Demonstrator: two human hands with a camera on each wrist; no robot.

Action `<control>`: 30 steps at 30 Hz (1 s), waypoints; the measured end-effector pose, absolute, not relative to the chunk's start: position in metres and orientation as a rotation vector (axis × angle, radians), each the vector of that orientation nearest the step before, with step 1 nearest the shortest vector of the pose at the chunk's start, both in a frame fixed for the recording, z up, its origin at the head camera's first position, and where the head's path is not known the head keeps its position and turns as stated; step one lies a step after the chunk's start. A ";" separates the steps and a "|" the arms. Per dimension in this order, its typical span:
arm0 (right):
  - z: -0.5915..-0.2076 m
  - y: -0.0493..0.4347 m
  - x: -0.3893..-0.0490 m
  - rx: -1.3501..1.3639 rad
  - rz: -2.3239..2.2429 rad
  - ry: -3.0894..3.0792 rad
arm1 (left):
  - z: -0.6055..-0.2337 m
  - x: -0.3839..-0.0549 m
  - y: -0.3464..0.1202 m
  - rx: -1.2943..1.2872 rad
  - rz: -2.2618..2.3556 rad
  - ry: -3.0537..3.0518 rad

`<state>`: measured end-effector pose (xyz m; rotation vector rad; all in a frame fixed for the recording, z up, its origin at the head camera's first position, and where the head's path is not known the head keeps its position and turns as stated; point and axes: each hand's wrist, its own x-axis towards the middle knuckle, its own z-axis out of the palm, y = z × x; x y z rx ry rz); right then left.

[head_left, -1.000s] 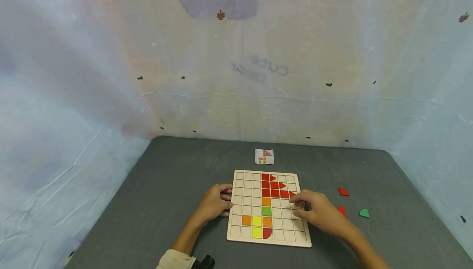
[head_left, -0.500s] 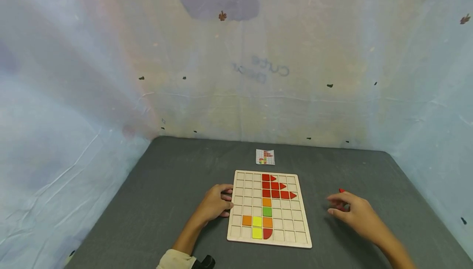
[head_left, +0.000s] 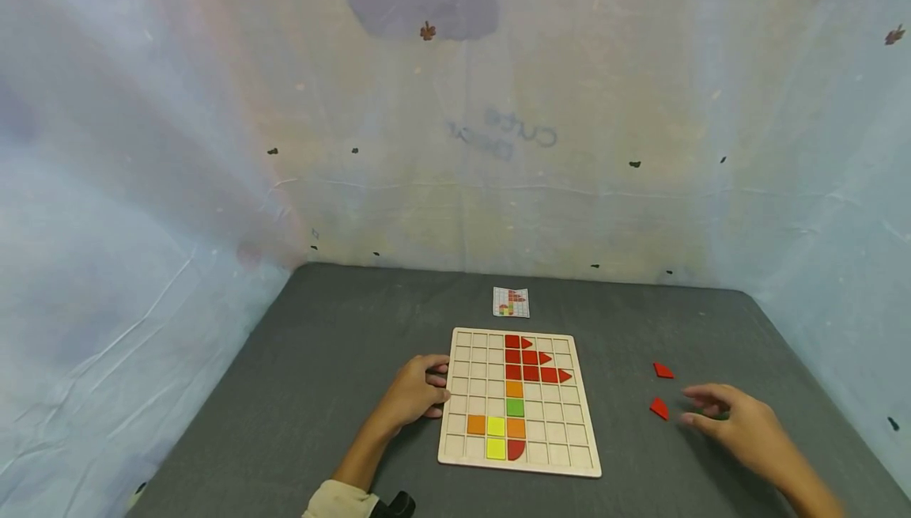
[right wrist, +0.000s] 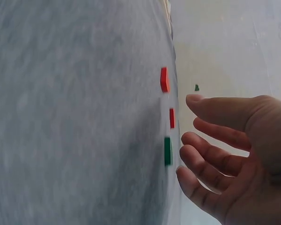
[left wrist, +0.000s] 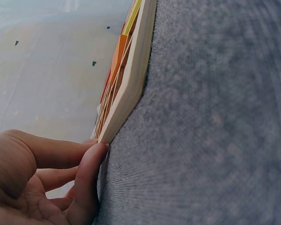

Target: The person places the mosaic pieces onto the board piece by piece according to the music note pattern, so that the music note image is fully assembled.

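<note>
My left hand pinches the left edge of a wooden grid board; in the left wrist view its thumb and forefinger meet at the board's rim. Set in the grid are red squares with red triangles, plus orange, yellow and green squares and a dark red rounded piece. To the right of the board, my right hand hovers with fingers spread and nothing in them. Its fingers partly cover a loose green piece in the head view. Two loose red pieces lie left of that hand.
A small pattern card with a coloured grid picture lies behind the board. The dark grey table reaches back to a hanging printed sheet, which also runs along both sides.
My right hand has lifted off a red triangle at the board's right side and moved right, past the loose red pieces to the green one. The left hand stays at the board's edge.
</note>
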<state>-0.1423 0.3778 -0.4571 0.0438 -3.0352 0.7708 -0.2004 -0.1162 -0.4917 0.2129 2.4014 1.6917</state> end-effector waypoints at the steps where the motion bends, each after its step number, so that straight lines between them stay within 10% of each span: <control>1: -0.457 0.381 -0.142 0.031 0.761 -3.041 | -0.492 -0.201 -0.116 0.212 1.691 2.403; 30: -0.465 0.397 -0.154 0.032 0.813 -3.146 | -0.491 -0.200 -0.116 0.203 1.682 2.416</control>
